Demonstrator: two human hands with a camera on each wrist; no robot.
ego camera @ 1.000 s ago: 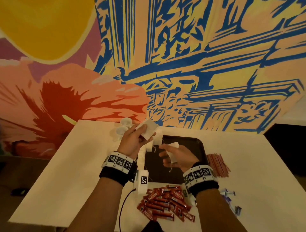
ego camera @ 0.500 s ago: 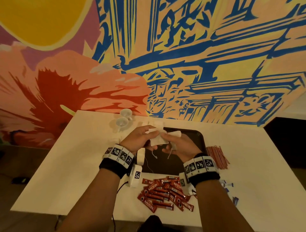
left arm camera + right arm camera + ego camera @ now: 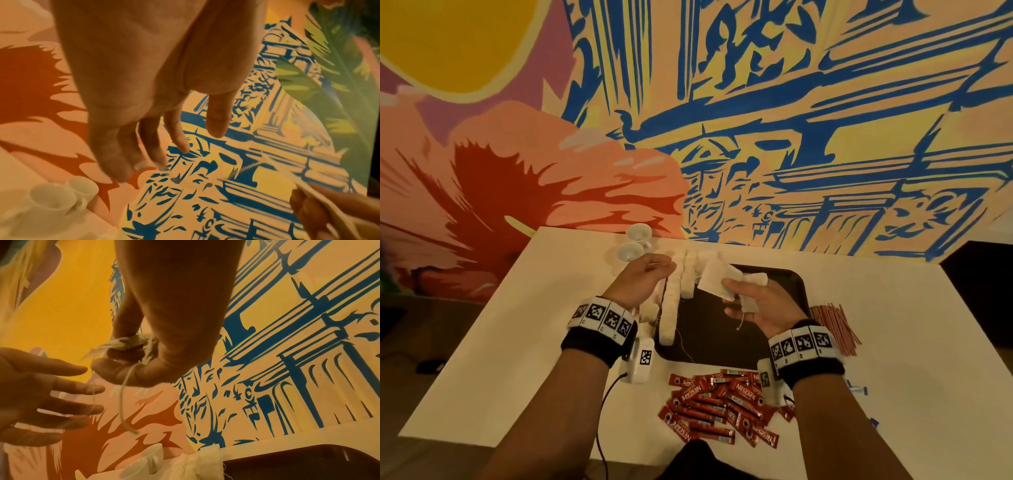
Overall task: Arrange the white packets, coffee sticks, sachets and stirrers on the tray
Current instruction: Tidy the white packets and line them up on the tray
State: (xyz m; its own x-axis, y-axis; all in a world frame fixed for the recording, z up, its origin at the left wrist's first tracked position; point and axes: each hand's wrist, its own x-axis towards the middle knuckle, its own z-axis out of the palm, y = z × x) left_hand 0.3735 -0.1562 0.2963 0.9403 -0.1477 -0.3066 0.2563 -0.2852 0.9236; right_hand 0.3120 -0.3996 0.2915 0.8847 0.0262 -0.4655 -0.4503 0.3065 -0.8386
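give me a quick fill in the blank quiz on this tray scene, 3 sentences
1. The white packets are held in the person's ____ hand.
2. The red coffee sticks lie on the table, on the side of the dark tray ____ to the person.
3. The two white cups stand near the ____ hand.

Missing words: right; nearest; left

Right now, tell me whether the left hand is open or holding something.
Open: the left hand's fingers hang straight and spread, empty in both wrist views.
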